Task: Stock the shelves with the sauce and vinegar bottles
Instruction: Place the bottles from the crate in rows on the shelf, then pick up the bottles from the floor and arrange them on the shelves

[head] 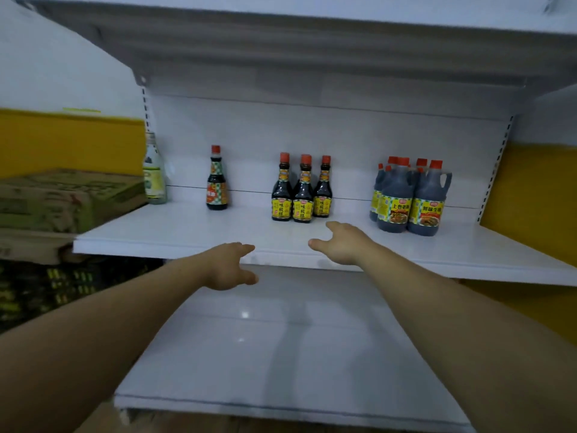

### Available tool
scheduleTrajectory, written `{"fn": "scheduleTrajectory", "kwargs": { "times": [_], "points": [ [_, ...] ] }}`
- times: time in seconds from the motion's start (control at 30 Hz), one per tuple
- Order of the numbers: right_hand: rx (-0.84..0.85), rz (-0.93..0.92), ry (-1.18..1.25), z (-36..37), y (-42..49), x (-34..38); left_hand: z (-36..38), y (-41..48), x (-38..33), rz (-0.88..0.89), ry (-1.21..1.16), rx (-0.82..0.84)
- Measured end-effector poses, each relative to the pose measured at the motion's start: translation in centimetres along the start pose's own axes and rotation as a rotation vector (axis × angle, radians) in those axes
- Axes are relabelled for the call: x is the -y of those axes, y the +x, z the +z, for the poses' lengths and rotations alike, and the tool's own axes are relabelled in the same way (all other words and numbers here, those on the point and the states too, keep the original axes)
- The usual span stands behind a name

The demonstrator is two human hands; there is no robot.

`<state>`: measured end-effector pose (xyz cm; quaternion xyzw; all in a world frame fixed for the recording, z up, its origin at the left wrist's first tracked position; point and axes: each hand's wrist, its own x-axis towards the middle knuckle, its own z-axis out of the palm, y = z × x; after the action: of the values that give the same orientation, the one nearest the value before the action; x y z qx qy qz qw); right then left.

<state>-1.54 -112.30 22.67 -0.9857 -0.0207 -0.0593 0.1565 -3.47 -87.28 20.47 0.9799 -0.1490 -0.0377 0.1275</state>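
Dark sauce bottles [302,192] are stood in a trio on the shelf [156,232], handled jugs [426,198] well to their right. Nothing is held: left hand [232,265] and right hand [340,243] are spread loosely. Full, they are judged heavy and slick; bodies or handles should be gripped.

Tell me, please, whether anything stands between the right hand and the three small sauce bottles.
Nothing visible does. The right hand hovers open over the shelf, and only bare surface separates it from the three small bottles; the handled jugs stand further right.
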Motion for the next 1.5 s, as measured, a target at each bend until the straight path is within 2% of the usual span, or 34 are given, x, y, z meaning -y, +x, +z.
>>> {"fn": "scheduleTrajectory", "kwargs": {
  "times": [0.3,0.5,0.7,0.9,1.5],
  "points": [
    [0.077,-0.241,-0.023,3.5,0.3,12.9,-1.2,-8.4,9.0,-0.210,-0.059,-0.028],
    [0.145,-0.408,-0.009,6.2,-0.5,19.9,-0.6,-13.1,12.4,-0.379,-0.089,-0.043],
    [0.201,-0.592,0.005,8.7,-1.9,25.1,0.4,-18.1,13.8,-0.558,-0.109,-0.028],
    [0.338,-0.756,0.048,12.4,-4.4,29.4,2.1,-23.6,14.6,-0.737,-0.040,-0.044],
    [0.661,-1.077,0.100,23.1,-17.0,40.8,8.6,-40.8,16.7,-1.275,-0.222,-0.086]
  ]
}}
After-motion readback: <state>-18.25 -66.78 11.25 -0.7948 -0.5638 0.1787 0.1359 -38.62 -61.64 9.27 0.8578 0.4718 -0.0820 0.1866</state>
